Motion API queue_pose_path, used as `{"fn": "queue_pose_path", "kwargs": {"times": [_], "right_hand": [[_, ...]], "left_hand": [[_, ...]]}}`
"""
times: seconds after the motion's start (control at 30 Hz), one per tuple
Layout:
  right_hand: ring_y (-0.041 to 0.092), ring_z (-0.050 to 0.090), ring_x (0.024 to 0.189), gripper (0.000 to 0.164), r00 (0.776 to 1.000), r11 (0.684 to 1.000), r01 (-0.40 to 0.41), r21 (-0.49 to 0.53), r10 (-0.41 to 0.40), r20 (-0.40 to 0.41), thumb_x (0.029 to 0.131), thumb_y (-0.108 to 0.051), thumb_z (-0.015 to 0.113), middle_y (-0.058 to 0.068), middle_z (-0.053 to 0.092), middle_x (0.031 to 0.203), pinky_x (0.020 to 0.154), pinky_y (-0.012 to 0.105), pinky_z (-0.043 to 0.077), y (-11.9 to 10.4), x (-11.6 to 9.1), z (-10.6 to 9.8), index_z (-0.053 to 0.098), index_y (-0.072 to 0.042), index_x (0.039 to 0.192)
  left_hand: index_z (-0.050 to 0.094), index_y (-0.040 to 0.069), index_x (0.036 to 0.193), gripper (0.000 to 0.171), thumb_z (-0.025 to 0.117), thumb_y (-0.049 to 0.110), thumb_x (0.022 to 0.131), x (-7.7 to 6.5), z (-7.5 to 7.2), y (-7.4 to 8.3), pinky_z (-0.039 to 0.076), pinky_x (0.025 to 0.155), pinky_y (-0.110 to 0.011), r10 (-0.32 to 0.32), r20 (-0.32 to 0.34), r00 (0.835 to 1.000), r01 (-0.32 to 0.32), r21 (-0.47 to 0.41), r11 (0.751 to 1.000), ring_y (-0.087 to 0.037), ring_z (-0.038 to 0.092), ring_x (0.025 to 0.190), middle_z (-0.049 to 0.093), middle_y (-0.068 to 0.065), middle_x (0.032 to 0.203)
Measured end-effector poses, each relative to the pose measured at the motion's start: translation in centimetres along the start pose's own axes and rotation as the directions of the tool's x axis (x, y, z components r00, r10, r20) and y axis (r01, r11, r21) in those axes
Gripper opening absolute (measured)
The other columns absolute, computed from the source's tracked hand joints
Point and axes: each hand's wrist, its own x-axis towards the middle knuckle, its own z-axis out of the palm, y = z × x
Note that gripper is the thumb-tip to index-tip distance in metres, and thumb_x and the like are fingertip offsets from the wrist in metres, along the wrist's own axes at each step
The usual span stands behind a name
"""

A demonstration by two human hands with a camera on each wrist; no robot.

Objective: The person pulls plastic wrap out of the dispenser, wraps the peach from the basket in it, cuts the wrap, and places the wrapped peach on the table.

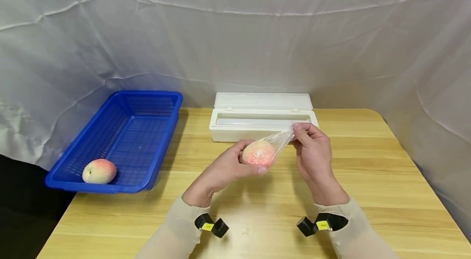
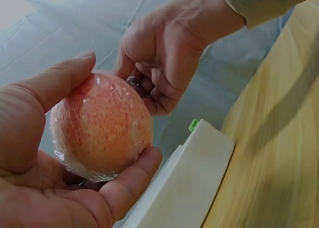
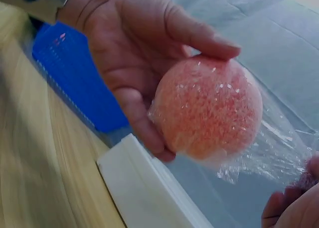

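Gripped the peach (image 1: 259, 152) in the left hand (image 1: 229, 165), with thumb and fingers curled round opposite sides. Had the peach covered in clear film (image 1: 281, 138), tight, glossy and finely creased over red speckles and pale yellow. Pinched the gathered end of the film in the right hand (image 1: 315, 150), between thumb and bent fingers, and held it in a taut, narrowing fan off the side of the peach. Touched only the film with the right hand, apart from the peach. Held the peach raised over the wooden table (image 1: 368, 173), just in front of the white box (image 1: 235, 134) and between the two hands. Saw the box near the table's far edge, with its lid (image 1: 263, 101) folded back toward the grey cloth (image 1: 239, 50) and a white roll (image 1: 257, 122) lying inside. Saw in the left wrist view a small green tab (image 2: 194, 124) at one end of the box. Had the blue basket (image 1: 141, 134) well off to the left, reaching past the table's left edge, with a second peach (image 1: 99, 171) lying bare at its near end. Wore beige sleeves (image 1: 355, 228), and a black device (image 1: 307, 226) with a yellow label (image 1: 322, 225) at each wrist.
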Motion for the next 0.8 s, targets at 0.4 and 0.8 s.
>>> {"fn": "queue_pose_path", "kwargs": {"times": [0.4,0.8], "right_hand": [[0.011,0.057,0.087,0.017,0.995,0.91,0.056,-0.41,-0.017,0.098,0.104,-0.017,0.068,-0.008,0.063,0.091,0.079,0.026,0.054,-0.41,-0.34,-0.12,0.068,-0.002,0.112],[0.01,0.058,0.077,0.016,0.998,0.961,0.059,-0.269,-0.057,0.015,0.103,-0.013,0.069,-0.004,0.065,0.088,0.07,0.022,0.055,-0.39,-0.16,-0.23,0.069,0.002,0.108]], "left_hand": [[0.042,0.008,0.147,0.08,0.09,0.01,0.083,-0.01,0.15,0.02,0.055,0.098,-0.033,-0.007,-0.063,0.998,0.014,0.111,0.994,-0.023,0.062,0.118,0.055,-0.014,0.138],[0.037,0.01,0.145,0.082,0.089,0.006,0.082,-0.25,0.37,0.23,0.054,0.097,-0.032,-0.018,-0.022,1.0,0.019,0.066,0.998,-0.024,0.061,0.118,0.054,-0.016,0.138]]}}
